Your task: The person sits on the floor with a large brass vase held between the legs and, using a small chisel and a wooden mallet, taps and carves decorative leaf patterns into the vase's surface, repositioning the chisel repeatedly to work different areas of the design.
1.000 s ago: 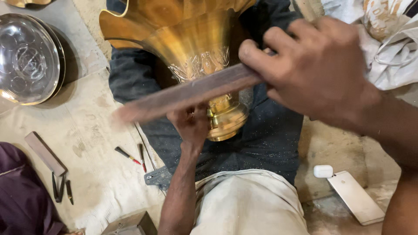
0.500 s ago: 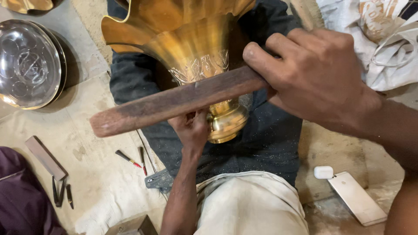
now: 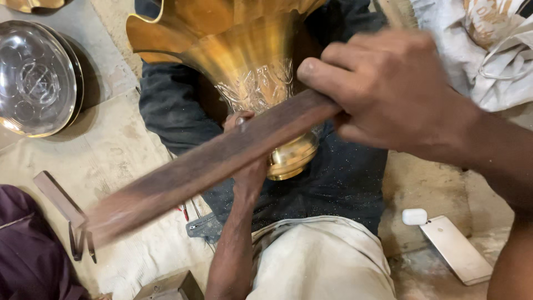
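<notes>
Swinging lower now, the long flat dark wooden bat (image 3: 216, 164) has its far end down near the cloth on the floor and blurred, where half a second back it sat flatter across the vase. It's gripped in the right hand (image 3: 388, 94), fingers wrapped tight round the near end. The left hand (image 3: 247, 150) comes up from below and is mostly hidden behind the bat, so I can't tell how its fingers sit, though it seems to be at the neck of the big flared golden brass vase (image 3: 250, 61). That vase lies tilted across the person's lap on dark jeans, foot towards them – looks heavy, rigid and slick where polished, so I'd say hold it at the narrow embossed neck, not the thin wavy rim. Off to the left sits a round silvery embossed plate (image 3: 36, 78), and a white phone (image 3: 455, 250) lies at right on the floor.
</notes>
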